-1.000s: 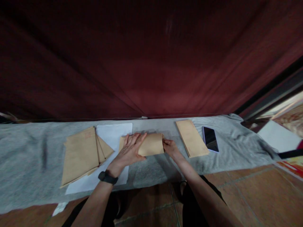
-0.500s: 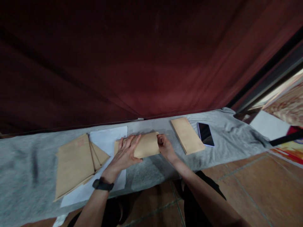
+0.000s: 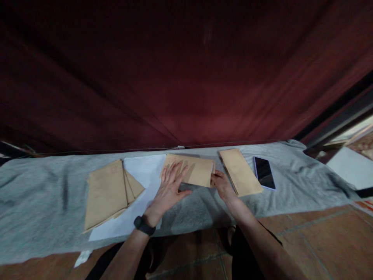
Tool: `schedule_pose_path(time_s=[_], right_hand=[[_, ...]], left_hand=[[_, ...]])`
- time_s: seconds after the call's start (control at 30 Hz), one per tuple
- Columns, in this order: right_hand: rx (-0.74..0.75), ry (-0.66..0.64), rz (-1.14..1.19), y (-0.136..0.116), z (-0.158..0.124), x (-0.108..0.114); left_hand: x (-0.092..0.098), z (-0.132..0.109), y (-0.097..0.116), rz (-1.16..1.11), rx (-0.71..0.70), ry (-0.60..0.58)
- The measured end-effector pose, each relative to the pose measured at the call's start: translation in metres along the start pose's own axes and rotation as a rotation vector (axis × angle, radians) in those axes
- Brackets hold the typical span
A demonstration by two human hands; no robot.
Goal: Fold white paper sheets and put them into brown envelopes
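Note:
A brown paper envelope lies nearly flat on the grey cloth in front of me. My left hand rests on its left part with fingers spread, a dark watch on the wrist. At the envelope's right end, the fingers of my right hand pinch the edge by the flap; the fingertips are partly hidden. A thin white edge shows at that opening. Just right of this hand is a stack of brown envelopes. Left of my left hand, larger-looking brown envelopes overlap white paper sheets.
A phone with a purple edge lies right of the envelope stack. Grey cloth covers the long narrow surface. Behind it rises a dark red panel. Tiled floor and my legs are below the front edge.
The envelope, bowed upward before, now lies flatter. My left hand's fingers have spread and its thumb has come off the envelope. My right hand stays at the right end. The view has shifted slightly.

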State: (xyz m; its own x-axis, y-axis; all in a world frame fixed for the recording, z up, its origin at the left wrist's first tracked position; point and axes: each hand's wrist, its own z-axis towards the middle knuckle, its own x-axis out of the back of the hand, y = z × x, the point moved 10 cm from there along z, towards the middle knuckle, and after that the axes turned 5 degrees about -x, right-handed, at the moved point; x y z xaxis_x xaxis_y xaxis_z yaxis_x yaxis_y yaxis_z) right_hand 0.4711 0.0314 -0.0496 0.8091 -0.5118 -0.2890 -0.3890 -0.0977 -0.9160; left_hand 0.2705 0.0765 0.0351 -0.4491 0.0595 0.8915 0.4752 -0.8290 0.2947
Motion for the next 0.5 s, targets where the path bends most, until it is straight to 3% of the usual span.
schedule_pose_path(time_s=[0.1, 0.17, 0.23, 0.33, 0.4, 0.5], right_hand=[[0.002, 0.070, 0.116, -0.004, 0.002, 0.015], [0.008, 0.089, 0.128, -0.004, 0.001, 0.018], [0.010, 0.105, 0.138, 0.000, -0.001, 0.018], [0.007, 0.112, 0.145, 0.008, -0.009, 0.010], [0.006, 0.085, 0.143, 0.014, -0.017, 0.000], [-0.001, 0.058, 0.108, 0.020, -0.028, -0.010]], left_hand=[[-0.003, -0.006, 0.000, -0.254, 0.205, 0.217], [-0.018, -0.015, -0.010, -0.529, 0.422, 0.325], [-0.051, -0.023, -0.012, -0.944, 0.640, 0.292], [-0.089, -0.024, 0.008, -1.537, 0.807, 0.207], [-0.096, -0.021, 0.017, -1.735, 0.845, 0.215], [-0.101, -0.019, 0.018, -1.797, 0.905, 0.266]])
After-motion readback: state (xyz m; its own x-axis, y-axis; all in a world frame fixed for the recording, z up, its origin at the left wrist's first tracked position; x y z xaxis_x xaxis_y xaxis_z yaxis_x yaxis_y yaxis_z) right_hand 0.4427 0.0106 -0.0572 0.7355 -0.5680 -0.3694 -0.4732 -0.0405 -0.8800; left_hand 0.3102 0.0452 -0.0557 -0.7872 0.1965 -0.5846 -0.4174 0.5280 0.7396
